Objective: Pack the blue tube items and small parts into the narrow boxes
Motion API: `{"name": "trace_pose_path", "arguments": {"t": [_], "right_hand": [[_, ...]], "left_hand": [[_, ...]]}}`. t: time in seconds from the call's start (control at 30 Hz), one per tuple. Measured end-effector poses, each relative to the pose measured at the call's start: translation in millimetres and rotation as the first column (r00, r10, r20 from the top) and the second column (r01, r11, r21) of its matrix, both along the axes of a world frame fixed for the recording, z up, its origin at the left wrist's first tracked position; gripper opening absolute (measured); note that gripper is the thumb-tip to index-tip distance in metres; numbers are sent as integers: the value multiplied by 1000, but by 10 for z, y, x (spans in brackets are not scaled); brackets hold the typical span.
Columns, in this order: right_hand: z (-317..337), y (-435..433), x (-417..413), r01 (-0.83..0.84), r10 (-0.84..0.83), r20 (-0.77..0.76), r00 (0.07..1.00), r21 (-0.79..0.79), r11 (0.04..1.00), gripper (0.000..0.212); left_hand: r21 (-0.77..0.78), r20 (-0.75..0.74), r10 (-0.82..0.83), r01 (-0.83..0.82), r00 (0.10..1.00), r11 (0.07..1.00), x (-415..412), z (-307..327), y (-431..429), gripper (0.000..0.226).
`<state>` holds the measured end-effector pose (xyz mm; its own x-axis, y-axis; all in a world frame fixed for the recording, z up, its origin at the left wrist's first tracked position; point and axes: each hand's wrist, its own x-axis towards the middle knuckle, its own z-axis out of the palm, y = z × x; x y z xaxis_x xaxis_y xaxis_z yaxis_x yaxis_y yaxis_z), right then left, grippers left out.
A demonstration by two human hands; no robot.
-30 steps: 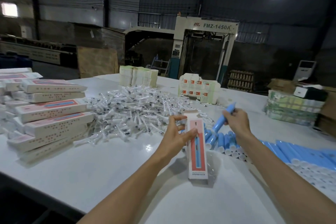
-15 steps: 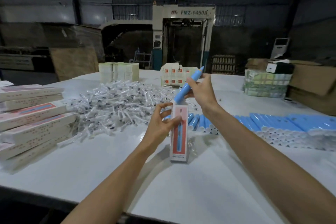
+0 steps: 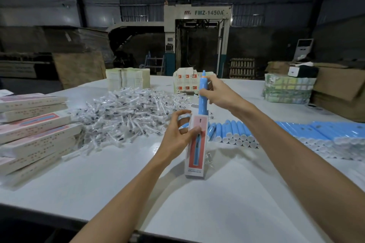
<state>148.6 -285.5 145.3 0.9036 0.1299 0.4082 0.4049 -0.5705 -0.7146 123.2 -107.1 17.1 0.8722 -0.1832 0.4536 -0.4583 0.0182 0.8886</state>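
A narrow white and red box [image 3: 195,156] stands upright on the white table [image 3: 118,179], its open top facing up. My left hand [image 3: 177,136] grips its upper part, thumb on the front. My right hand [image 3: 215,94] holds a blue tube [image 3: 203,94] upright above the box, and the tube's lower end sits at the box's open top. More blue tubes [image 3: 233,132] lie in rows to the right. A heap of small wrapped parts [image 3: 126,116] covers the table's middle.
Closed narrow boxes [image 3: 33,130] are stacked at the left. Flat box stacks [image 3: 128,80] and a carton of small boxes [image 3: 187,83] stand at the far edge. Bundled packs [image 3: 288,89] and brown cartons [image 3: 339,92] sit far right. A large machine [image 3: 197,39] stands behind.
My right hand lifted a blue tube from the rows, swung it upright and brought its lower end to the box's open top. My left hand stood the box more upright.
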Motion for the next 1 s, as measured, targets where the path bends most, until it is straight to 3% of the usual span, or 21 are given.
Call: {"name": "trace_pose_path", "arguments": {"t": [0.07, 0.13, 0.2, 0.4, 0.5, 0.57, 0.7, 0.77, 0.93, 1.0], "right_hand": [[6, 15, 17, 0, -9, -98, 995, -91, 996, 22], [-53, 40, 7, -34, 0, -191, 981, -176, 984, 44], [-162, 65, 0, -50, 20, -138, 990, -215, 975, 52], [-484, 106, -44, -17, 34, 81, 996, -194, 981, 10], [-631, 147, -42, -21, 60, 144, 988, -256, 966, 21], [-709, 167, -50, -41, 74, 176, 981, -184, 982, 21], [-845, 264, 17, -8, -26, 190, 982, 177, 984, 21], [-914, 401, 91, 37, -76, 180, 981, 211, 977, 16], [-1228, 1056, 361, -49, 57, 54, 997, -130, 990, 8], [-1362, 1387, 485, -32, 34, 9, 999, -174, 984, 9]], "left_hand": [[14, 23, 21, -21, 1000, 1000, -12, 11, 16, 52], [34, 45, 48, -49, 998, 998, -13, 3, 36, 55], [41, 50, 65, -67, 997, 997, 5, -19, 49, 56], [7, 44, 107, -107, 993, 994, 67, -36, 80, 51], [15, 44, 124, -125, 991, 992, 73, -55, 84, 49], [-1, 36, 127, -127, 991, 992, 73, -65, 103, 47], [-37, 15, 207, -207, 978, 978, 119, 21, 276, 43], [-35, 36, 294, -293, 955, 955, 155, 106, 453, 44], [-38, 165, 482, -483, 860, 875, 204, 128, 978, 41], [-56, 167, 539, -538, 825, 841, 205, 62, 1124, 38]]}}
